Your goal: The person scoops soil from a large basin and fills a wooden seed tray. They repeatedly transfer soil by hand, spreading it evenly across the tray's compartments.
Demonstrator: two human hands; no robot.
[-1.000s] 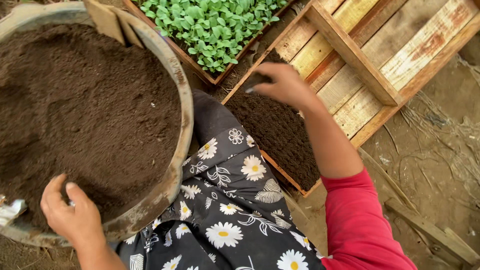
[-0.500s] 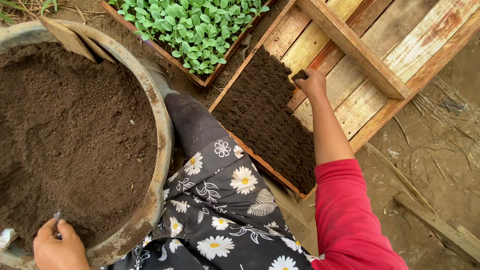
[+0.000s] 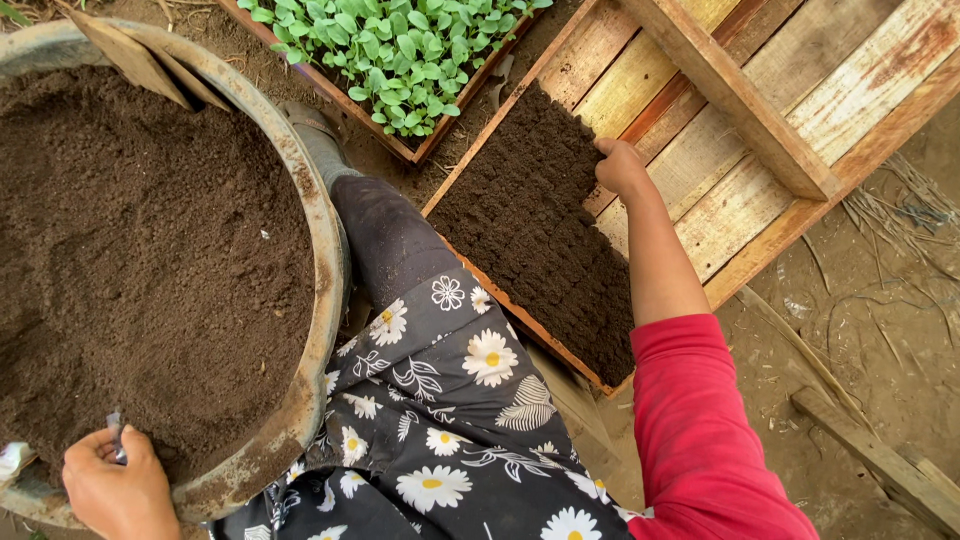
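Observation:
My right hand [image 3: 620, 168] reaches out from a red sleeve and presses against the right edge of a block of dark soil cubes [image 3: 535, 230] packed in a wooden tray [image 3: 760, 190]. Whether a cube is still under its fingers I cannot tell. My left hand [image 3: 118, 488] rests at the near rim of a big round basin [image 3: 325, 250] full of loose dark soil, with its fingers closed on a small grey metal piece. My knee in flowered black cloth lies between basin and tray.
A second tray of green seedlings [image 3: 400, 45] stands at the top, beyond the basin. A wooden slat [image 3: 730, 95] crosses the bare plank bottom of the tray. Loose wooden strips [image 3: 880, 460] lie on the dirt ground at the right.
My right hand carried a dark soil cube from over the packed soil to the block's right edge and now pushes there. My left hand slid down to the basin's near rim.

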